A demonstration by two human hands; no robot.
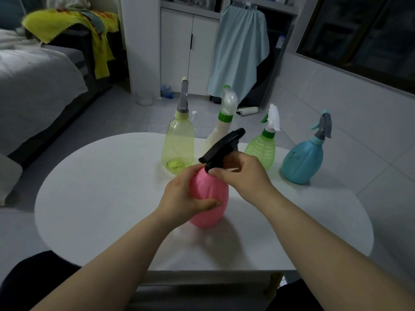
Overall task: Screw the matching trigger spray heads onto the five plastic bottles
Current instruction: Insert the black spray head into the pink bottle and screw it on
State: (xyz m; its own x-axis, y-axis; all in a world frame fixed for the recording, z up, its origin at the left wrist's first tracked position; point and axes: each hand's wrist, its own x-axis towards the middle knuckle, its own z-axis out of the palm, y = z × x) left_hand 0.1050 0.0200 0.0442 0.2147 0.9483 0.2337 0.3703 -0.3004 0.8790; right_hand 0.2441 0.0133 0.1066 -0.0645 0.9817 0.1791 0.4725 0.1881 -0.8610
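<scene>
A pink bottle [210,194] stands on the white table [101,198] in front of me. My left hand [184,194] grips its body from the left. A black trigger spray head [222,147] sits on its neck, and my right hand [242,173] pinches the black collar under that head. Behind stand a yellow bottle [178,149] with a grey head, a white bottle [212,138] with a clear and green head, a ribbed green bottle [261,151] with a white head, and a blue bottle [303,160] with a grey head.
The table's front edge lies close to my lap. A bed [33,86] stands at the left, a white cupboard [188,46] and a hanging pale blue cloth [240,52] at the back. A tiled wall [359,122] runs along the right.
</scene>
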